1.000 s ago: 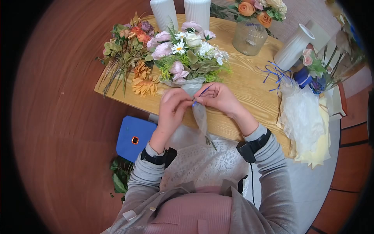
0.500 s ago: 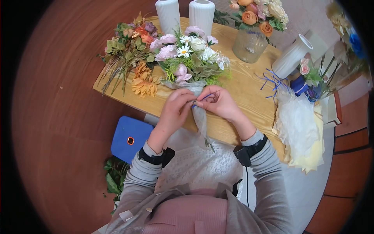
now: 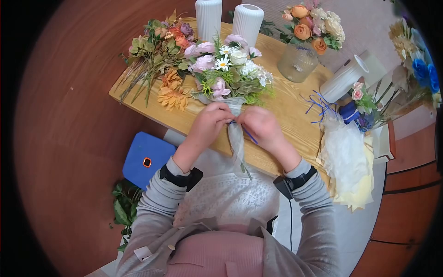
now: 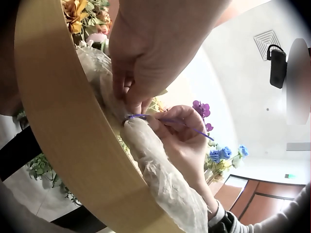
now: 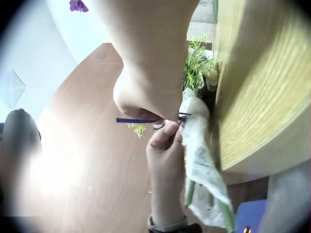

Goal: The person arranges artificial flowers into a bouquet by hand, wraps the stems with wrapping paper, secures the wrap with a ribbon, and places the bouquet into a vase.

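A bouquet of pale pink, white and daisy-like flowers lies at the table's front edge. Its stems are bundled in a whitish translucent wrap, with the stem ends poking out below. Around the narrow neck runs a thin blue ribbon. My left hand pinches the ribbon at the neck, its fingertips against the wrap. On the other side, my right hand grips the ribbon between thumb and curled fingers, and a loose ribbon end sticks out past them. The knot area is partly hidden by the fingers.
Left of the bouquet lie loose artificial stems and orange flowers. Two white vases and a glass vase of roses stand behind. At right are a tipped white vase, blue ribbon strands and white wrapping sheets.
The right hand has turned and moved slightly away from the left, with the ribbon's end now pointing down below it. The left hand stays at the neck. The head view has shifted.
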`<state>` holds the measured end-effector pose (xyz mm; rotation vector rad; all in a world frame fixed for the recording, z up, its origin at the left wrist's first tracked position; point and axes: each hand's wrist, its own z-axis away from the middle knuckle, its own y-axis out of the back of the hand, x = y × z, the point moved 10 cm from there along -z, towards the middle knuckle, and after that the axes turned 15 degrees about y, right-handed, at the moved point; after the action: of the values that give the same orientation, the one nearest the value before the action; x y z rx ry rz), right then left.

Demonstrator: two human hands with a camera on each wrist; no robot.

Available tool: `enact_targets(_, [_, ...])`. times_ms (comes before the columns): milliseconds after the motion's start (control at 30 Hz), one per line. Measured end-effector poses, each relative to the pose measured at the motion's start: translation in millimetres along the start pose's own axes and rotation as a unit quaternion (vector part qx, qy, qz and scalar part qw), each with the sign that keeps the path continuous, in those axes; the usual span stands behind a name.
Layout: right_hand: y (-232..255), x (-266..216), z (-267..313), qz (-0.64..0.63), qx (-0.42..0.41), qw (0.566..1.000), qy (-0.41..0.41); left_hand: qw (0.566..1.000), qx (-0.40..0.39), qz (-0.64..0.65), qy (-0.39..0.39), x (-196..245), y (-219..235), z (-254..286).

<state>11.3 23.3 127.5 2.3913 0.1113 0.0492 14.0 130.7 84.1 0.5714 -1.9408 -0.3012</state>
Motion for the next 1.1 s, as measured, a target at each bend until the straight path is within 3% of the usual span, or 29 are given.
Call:
enact_targets(33, [1,-3,-1,0.001,-0.002,1.0,0.001,1.0,-0.005,0.003,0.005,-1,0,-1])
enact_targets(100, [4,-20,-5,0.121,-0.024,0.991,0.05,1.0,-0.004,0.004,0.001,0,1,-2])
enact_targets(233, [0,-23,1,0.132,-0.029,0.988,0.082,1.0,-0.004,0.011,0.002,9,4,-3])
enact_targets(333, [2,-14,5,0.088,-0.001,0.995,0.055,1.0,0.015,0.015,-0.005,12,6,-3])
enact_targets(400, [8,-2,7,0.061,0.034,0.998,-0.007,1.0,0.013,0.002,-0.006,11,6,-2])
enact_targets(533, [8,2,11,0.014,0.052,0.998,-0.026,1.0,0.021,0.006,0.021,10,8,2])
enact_targets(600, [7,15,17,-0.031,0.064,0.989,-0.126,0.999,0.024,0.003,0.031,15,10,8])
enact_targets(667, [7,21,21,-0.055,0.089,0.984,-0.144,0.999,0.027,-0.001,0.043,16,12,9])
enact_targets(733, [4,25,29,-0.078,0.114,0.977,-0.162,0.982,0.092,-0.132,-0.1,44,15,19])
enact_targets(900, [-6,51,68,-0.157,0.197,0.915,-0.315,0.961,0.091,-0.221,-0.139,43,11,21])
enact_targets(1100, [-1,49,74,-0.138,0.179,0.903,-0.365,0.953,0.05,-0.259,-0.149,30,4,22])
